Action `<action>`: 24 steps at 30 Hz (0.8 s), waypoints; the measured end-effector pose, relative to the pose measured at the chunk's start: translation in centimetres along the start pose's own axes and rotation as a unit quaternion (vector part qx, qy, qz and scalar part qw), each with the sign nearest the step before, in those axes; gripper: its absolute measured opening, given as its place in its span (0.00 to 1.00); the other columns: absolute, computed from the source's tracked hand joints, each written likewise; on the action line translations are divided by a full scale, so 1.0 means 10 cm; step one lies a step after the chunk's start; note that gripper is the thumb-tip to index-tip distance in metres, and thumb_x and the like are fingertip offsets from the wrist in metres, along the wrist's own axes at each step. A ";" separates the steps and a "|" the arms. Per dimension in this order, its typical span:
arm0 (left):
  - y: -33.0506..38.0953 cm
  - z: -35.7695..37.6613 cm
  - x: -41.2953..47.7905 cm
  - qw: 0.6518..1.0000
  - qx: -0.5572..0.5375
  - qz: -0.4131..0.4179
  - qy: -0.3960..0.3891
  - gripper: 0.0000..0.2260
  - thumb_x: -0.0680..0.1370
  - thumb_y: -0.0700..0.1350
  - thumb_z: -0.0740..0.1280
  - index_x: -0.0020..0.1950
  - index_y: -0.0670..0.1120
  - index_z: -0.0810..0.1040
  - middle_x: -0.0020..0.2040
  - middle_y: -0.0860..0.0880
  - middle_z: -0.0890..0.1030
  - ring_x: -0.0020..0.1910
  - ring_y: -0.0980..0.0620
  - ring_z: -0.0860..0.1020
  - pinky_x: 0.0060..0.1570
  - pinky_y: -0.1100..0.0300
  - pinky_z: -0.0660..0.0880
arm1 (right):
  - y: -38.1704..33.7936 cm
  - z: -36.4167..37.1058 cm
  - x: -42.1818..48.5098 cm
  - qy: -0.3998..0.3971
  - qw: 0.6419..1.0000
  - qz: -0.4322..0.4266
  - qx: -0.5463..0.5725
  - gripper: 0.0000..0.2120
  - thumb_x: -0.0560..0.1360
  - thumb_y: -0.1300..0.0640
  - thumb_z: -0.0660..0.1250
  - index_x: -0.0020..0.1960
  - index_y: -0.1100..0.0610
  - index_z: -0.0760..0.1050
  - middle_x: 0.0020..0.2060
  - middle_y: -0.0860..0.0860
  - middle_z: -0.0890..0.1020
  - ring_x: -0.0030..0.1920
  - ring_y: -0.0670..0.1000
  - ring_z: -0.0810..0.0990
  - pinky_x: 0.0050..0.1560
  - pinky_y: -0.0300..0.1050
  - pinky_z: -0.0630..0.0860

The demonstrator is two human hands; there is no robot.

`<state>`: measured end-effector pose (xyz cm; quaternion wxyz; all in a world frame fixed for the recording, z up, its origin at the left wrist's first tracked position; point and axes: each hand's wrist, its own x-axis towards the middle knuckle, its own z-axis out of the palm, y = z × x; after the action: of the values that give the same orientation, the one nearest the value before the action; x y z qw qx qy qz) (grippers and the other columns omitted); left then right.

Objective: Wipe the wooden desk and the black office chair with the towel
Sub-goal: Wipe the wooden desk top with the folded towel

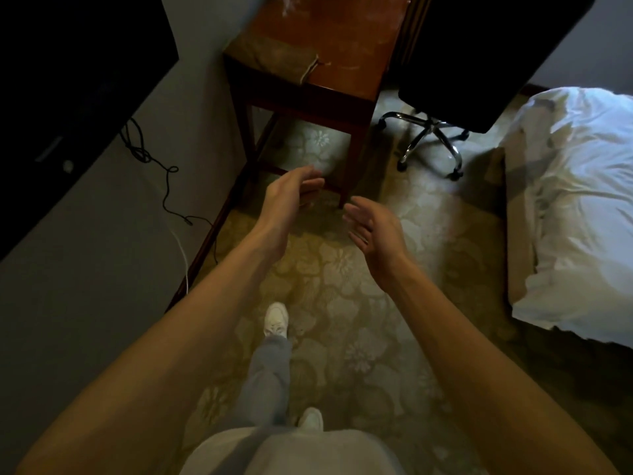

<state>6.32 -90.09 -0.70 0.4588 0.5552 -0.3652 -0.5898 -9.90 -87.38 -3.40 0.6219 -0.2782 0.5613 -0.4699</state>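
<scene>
Only the head view to go on, so here's what I get from it. Both arms are stretched out in front of me over the flowery carpet (pixel 335 303), and neither hand has anything in it. The left hand (pixel 291 190) has its fingers loosely curved and a little apart. The right hand (pixel 371 231) has its fingers mostly straight and close together, and the palms are turned roughly toward each other. The towel (pixel 274 58) is lying bunched on the near left corner of the wooden worktop (pixel 342 36), up ahead of the hands and well apart from them. The black office chair (pixel 479 56) is parked just right of the worktop with its chrome star base (pixel 428 142) on the carpet, and a bed (pixel 575 200) with white sheets sits further right. Cables (pixel 147 156) hang down the wall on the left. My read is that no wiping has started and this is the walk-up-and-fetch-the-towel step, with one foot (pixel 275 318) out in front. The next move, I reckon, calls for closing the gap, bringing a hand up over that corner and getting the fingers round the towel. That's probably the left, since it's on that side. The worktop looks streaky, but it's dim, so hard to say.
</scene>
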 end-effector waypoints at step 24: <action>1.13 -0.07 3.61 0.998 0.004 -0.042 -0.040 0.15 0.84 0.54 0.63 0.61 0.48 0.82 0.57 0.50 0.86 0.58 0.53 0.83 0.60 0.54 0.75 | -1.50 1.04 3.25 0.056 0.998 -0.023 0.001 0.09 0.81 0.51 0.68 0.59 0.51 0.80 0.58 0.51 0.85 0.60 0.49 0.84 0.68 0.51 0.76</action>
<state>9.94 -127.72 -1.66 0.4163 0.5475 -0.3617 -0.6294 -6.29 -124.43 -2.24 0.5785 -0.2639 0.5885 -0.4994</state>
